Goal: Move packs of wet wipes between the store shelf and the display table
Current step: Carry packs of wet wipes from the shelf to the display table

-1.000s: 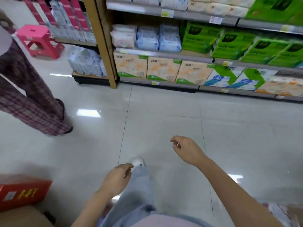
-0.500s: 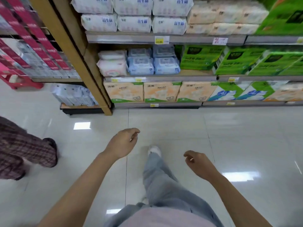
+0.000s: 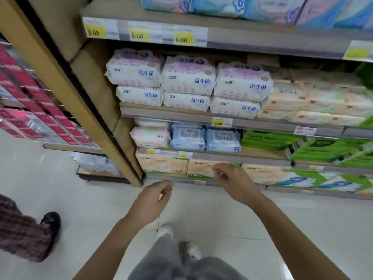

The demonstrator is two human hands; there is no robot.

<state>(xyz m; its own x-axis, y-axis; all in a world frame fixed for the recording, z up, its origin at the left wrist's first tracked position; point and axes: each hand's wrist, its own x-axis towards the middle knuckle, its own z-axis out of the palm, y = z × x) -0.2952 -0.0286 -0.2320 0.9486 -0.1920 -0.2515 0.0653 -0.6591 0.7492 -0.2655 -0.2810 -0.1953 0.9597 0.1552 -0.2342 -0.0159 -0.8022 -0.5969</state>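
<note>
Motion blur smears the whole view, worst toward the right edge, so most print is unreadable; the yellow 14.00 price tag on a shelf lip is one of the few legible marks. Directly below that tag two blue packs of wet wipes stand side by side, touching, lids facing out; what sits behind them in the shelf's shadow cannot be made out. Below and left of the tag a pink pack lies under a white one, and whether these are wipes is unclear. Above the tag, white packs with blue lettering are stacked two high in three columns. Up and right of the tag the pale packs dissolve into blur, and the topmost row of goods is cut off by the frame. Well below the tag both hands hang in the air before the lowest shelves. The right hand, down and right of the tag, partly covers the orange boxes. The left hand, down and left of it, is over the floor. Both have loosely curled fingers, hold nothing and touch no pack. Far left of the tag the slanting wooden upright bounds the shelf bay. Far down and left, a bystander's plaid trouser leg is cut by the frame edge, and open floor lies between it and the wearer's own white shoe.
</note>
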